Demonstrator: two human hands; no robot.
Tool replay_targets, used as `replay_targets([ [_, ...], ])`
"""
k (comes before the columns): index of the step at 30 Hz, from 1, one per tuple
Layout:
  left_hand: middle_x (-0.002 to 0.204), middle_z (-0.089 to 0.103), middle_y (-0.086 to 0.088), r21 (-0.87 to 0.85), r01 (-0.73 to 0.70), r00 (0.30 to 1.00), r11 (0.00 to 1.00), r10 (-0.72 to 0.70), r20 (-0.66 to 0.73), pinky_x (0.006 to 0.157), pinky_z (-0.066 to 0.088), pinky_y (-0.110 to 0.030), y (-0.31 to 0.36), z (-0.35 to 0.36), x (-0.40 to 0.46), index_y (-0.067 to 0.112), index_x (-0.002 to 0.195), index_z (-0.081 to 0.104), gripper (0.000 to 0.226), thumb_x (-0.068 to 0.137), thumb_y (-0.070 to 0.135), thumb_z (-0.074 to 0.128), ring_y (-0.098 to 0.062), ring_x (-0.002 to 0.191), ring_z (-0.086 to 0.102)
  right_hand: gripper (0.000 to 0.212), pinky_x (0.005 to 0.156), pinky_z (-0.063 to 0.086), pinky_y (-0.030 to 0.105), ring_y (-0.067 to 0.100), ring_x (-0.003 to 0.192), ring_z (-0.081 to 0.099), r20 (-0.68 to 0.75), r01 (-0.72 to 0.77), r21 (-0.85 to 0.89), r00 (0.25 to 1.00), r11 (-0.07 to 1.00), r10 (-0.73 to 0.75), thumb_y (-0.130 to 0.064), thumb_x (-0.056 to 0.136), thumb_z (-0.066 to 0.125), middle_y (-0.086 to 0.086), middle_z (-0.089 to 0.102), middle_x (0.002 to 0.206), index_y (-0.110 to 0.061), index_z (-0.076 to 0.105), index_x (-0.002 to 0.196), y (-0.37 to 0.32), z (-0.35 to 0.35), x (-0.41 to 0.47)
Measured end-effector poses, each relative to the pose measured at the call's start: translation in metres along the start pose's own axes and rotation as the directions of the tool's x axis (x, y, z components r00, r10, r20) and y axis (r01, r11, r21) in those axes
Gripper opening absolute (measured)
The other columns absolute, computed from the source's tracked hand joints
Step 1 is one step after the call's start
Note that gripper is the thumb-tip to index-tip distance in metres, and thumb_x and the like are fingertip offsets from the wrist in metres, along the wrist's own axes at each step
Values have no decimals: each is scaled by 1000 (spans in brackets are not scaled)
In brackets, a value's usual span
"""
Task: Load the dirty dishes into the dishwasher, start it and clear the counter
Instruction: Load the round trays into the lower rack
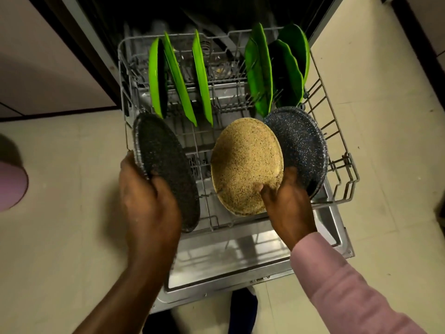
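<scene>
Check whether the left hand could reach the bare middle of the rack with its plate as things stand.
Probably yes: the left hand grips the black speckled plate beside that open gap in the rack, with nothing between.

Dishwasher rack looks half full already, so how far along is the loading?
Partway. Green plates already stand in the back of the lower rack, and a blue speckled plate sits at the front right. In hand: the left hand holds a black speckled plate, and the right hand grips a tan speckled plate. Left: seating both, pushing the rack in, closing the door and starting. The counter is out of view.
</scene>
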State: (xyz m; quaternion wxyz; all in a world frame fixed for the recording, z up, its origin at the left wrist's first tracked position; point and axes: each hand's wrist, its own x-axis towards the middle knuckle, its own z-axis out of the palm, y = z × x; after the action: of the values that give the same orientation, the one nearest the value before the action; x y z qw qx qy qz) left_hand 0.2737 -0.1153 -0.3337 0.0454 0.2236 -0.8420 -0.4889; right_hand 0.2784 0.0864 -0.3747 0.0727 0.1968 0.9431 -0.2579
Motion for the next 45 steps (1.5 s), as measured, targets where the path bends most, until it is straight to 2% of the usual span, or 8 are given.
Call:
replay_targets([
  [10, 106, 60, -9, 175, 60, 985, 983, -87, 151, 74, 57, -50, -14, 60, 1, 23, 115, 36, 33, 90, 13, 55, -30, 92, 63, 41, 87, 45, 37, 32, 105, 52, -143, 97, -66, 984, 993, -106, -15, 88, 61, 17, 48, 120, -3, 43, 123, 1, -2, 1],
  [16, 117, 56, 2, 43, 90, 986, 995, -95, 135, 87, 54, -49, -14, 37, 0, 24, 126, 37, 66, 80, 69, 52, -23, 107, 60, 48, 94, 43, 38, 31, 114, 47, -189, 83, -112, 977, 990, -103, -19, 87, 62, 17, 45, 126, -5, 42, 128, -6, -16, 4],
  [25, 112, 60, -4, 21, 198, 968, 980, -198, 156, 88, 51, -54, -5, 0, -8, 22, 124, 43, 54, 95, 64, 24, -27, 102, 60, 44, 94, 48, 42, 28, 115, 47, -247, 182, -18, 952, 983, -181, -16, 86, 58, 14, 43, 126, -9, 40, 126, -32, -53, -16],
  [29, 98, 60, -4, 67, 192, 969, 979, -200, 148, 75, 47, -37, -1, -29, -11, 16, 120, 46, 51, 96, 56, 24, -23, 90, 58, 48, 94, 49, 43, 28, 117, 47, -241, 227, -22, 944, 974, -226, -16, 87, 59, 13, 42, 128, -9, 40, 130, -53, -74, -33],
  [32, 84, 54, 5, 90, 201, 972, 975, -210, 108, 60, 34, -29, 11, -63, -11, 18, 109, 45, 37, 99, 49, 27, -16, 78, 54, 47, 93, 50, 41, 26, 117, 47, -243, 271, -8, 933, 963, -264, -17, 86, 59, 10, 41, 129, -12, 40, 129, -79, -98, -52],
  [37, 124, 59, -19, 151, 204, 979, 967, -205, -10, 90, 43, -44, 30, -132, -13, 5, 129, 49, 52, 99, 45, 35, -37, 114, 54, 43, 89, 42, 27, 26, 110, 51, -155, 324, 15, 935, 946, -318, -15, 85, 63, 10, 47, 123, -12, 47, 125, -124, -140, -97],
  [41, 122, 61, -18, 195, 154, 988, 968, -147, -54, 93, 47, -45, 71, -211, -20, 7, 124, 53, 48, 95, 43, 38, -35, 112, 57, 39, 90, 31, 16, 20, 98, 53, -105, 497, -92, 857, 863, -505, -26, 77, 56, 6, 54, 110, -13, 54, 114, -197, -183, -140],
  [45, 126, 58, -11, 201, 56, 991, 978, -31, -127, 97, 42, -39, 138, -327, -20, 8, 127, 54, 42, 98, 36, 42, -30, 117, 53, 46, 78, 48, 23, 21, 96, 64, 6, 675, -101, 735, 731, -678, -39, 78, 51, 2, 58, 115, -21, 50, 121, -300, -225, -176],
])
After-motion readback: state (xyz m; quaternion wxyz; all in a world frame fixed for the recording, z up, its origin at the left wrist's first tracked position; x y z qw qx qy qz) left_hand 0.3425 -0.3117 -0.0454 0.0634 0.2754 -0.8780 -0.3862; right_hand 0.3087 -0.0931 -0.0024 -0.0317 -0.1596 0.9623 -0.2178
